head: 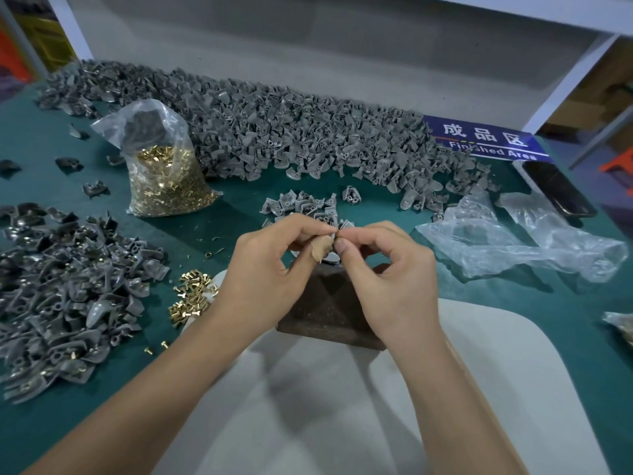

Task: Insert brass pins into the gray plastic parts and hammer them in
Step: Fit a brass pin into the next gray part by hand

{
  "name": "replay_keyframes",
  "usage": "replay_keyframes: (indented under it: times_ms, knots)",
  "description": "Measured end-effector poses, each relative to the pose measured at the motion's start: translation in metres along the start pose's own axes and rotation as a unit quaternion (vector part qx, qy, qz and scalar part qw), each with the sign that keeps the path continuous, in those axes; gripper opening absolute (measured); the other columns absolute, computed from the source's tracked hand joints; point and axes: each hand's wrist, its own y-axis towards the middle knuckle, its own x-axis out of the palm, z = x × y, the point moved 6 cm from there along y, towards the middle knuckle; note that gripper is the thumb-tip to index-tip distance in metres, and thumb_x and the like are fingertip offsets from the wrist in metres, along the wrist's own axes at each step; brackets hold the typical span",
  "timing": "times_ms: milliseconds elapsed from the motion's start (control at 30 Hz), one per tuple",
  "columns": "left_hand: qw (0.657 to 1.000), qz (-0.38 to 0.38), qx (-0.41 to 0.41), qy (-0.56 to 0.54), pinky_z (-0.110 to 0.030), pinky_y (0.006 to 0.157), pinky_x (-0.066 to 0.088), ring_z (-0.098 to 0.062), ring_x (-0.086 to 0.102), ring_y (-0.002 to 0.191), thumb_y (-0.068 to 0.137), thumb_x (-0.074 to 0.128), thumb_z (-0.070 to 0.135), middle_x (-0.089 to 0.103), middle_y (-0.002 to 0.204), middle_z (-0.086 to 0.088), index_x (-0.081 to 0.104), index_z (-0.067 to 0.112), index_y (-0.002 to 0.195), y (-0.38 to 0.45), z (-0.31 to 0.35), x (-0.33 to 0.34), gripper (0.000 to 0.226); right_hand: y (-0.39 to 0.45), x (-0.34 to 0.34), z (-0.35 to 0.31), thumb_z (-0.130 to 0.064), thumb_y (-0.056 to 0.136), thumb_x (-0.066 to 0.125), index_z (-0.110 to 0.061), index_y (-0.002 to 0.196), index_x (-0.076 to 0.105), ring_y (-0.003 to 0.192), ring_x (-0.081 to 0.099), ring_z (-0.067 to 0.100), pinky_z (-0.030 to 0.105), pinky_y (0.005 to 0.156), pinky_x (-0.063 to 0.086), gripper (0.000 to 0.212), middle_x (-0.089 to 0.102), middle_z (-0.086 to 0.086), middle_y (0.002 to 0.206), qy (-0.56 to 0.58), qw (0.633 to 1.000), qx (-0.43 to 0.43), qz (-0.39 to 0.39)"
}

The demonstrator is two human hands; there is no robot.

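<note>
Left hand — fingers curled, thumb and forefinger pinching a gray plastic part; a tan plaster wraps its thumb tip. Right hand — fingers curled, thumb and forefinger pinched together at the same part, touching the left fingertips; whether a pin sits between them is too small to tell.

Wooden block — dark, directly beneath both hands, resting on a pale pad at the near edge of the green surface.

Loose brass pins — a small heap just left of the left wrist, with a few strays nearer the person.

Bag of brass pins — clear plastic, open at the top, standing beyond and left of the left hand.

Small group of gray parts — just beyond the fingertips.

Large heap of gray parts — a long bank well beyond both hands, running across the surface.

Second heap of gray parts — well left of the left hand; brass glints among some of them.

Empty clear bags — crumpled, right of the right hand.

Blue sign — reads "Finished Area", beyond and right of the right hand; partly covered by the parts.

Black phone — lying flat, just nearer than the sign.
</note>
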Motion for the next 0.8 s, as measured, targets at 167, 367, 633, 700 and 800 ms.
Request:
replay_keyframes:
  times_ms: [167,367,633,700,800]
  knots:
    - [1.0,-0.01,0.009,0.02,-0.018,0.082,0.056,-0.001,0.071,0.091,0.093,0.072,0.01,0.073,0.098,0.018,0.074,0.017,0.108,0.0026,-0.0023,-0.0043,0.017,0.0022,0.0035,0.0028,-0.005,0.087,0.078,-0.019,0.092,0.081,0.085,0.068,0.012,0.031,0.08,0.054,0.016,0.072,-0.011,0.084,0.041,0.999,0.034,-0.006]
    - [1.0,-0.006,0.008,0.006,-0.024,0.085,0.058,-0.003,0.072,0.092,0.094,0.072,0.012,0.075,0.099,0.015,0.073,0.018,0.11,0.0029,-0.0006,-0.0027,0.018,0.0035,-0.001,0.0008,-0.01,0.087,0.079,-0.029,0.092,0.078,0.082,0.068,0.012,0.022,0.078,0.051,0.019,0.072,-0.014,0.083,0.031,0.999,0.019,0.001]
    - [1.0,-0.001,-0.002,-0.003,-0.018,0.082,0.056,-0.003,0.072,0.091,0.093,0.073,0.011,0.074,0.098,0.016,0.072,0.021,0.108,0.0012,0.0009,-0.0029,0.018,0.0035,-0.0012,-0.0004,-0.008,0.088,0.078,-0.025,0.086,0.076,0.08,0.064,0.017,0.028,0.076,0.051,0.018,0.071,-0.007,0.08,0.044,0.999,0.019,-0.024]
    - [1.0,0.007,-0.018,-0.023,-0.017,0.08,0.056,-0.005,0.072,0.091,0.094,0.072,0.013,0.075,0.096,0.017,0.07,0.027,0.107,-0.0001,0.0015,-0.0029,0.02,0.0032,-0.0003,0.002,-0.007,0.089,0.077,-0.024,0.086,0.077,0.08,0.064,0.019,0.03,0.077,0.052,0.017,0.072,-0.005,0.08,0.07,0.997,0.035,-0.027]
    - [0.998,0.012,-0.043,-0.052,-0.015,0.079,0.054,-0.006,0.072,0.091,0.095,0.071,0.015,0.074,0.098,0.017,0.067,0.037,0.104,-0.0009,0.0026,-0.0027,0.024,0.0032,0.0007,0.0056,-0.01,0.091,0.076,-0.026,0.086,0.077,0.077,0.062,0.015,0.031,0.074,0.052,0.016,0.071,-0.008,0.078,0.096,0.993,0.059,-0.038]
